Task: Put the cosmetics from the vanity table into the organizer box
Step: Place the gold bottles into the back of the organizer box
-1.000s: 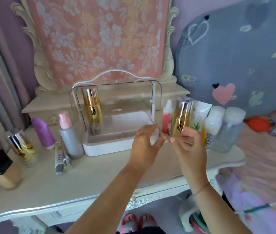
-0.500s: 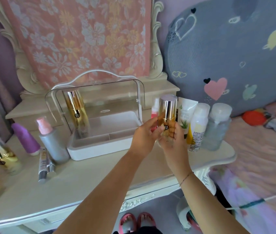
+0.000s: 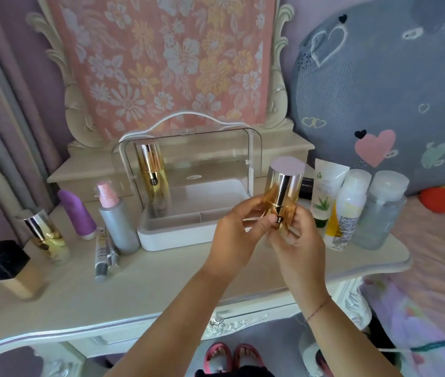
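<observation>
A gold bottle with a mirrored cap point(image 3: 284, 190) is held upright above the table, in front of the organizer's right end. My left hand point(image 3: 239, 228) grips its left side and my right hand point(image 3: 296, 235) wraps its lower part. The organizer box point(image 3: 183, 232) is a white tray under a raised clear lid with a white handle. Another gold bottle point(image 3: 153, 175) stands inside at its left. Left of the box are a grey pump bottle point(image 3: 116, 223), a purple bottle point(image 3: 77, 213), two slim tubes point(image 3: 104, 253), a small gold bottle point(image 3: 46, 235) and a black-capped foundation bottle point(image 3: 12, 269).
At the right end of the vanity table point(image 3: 145, 292) stand an aloe tube point(image 3: 324, 193), a white spray bottle point(image 3: 345, 210) and a clear bottle point(image 3: 382, 210). A cloth-covered mirror point(image 3: 169, 58) rises behind. A bed point(image 3: 439, 248) lies to the right.
The gold bottle has been lifted from the row at the right and drawn toward me, and my left hand has closed onto it beside the right one.
</observation>
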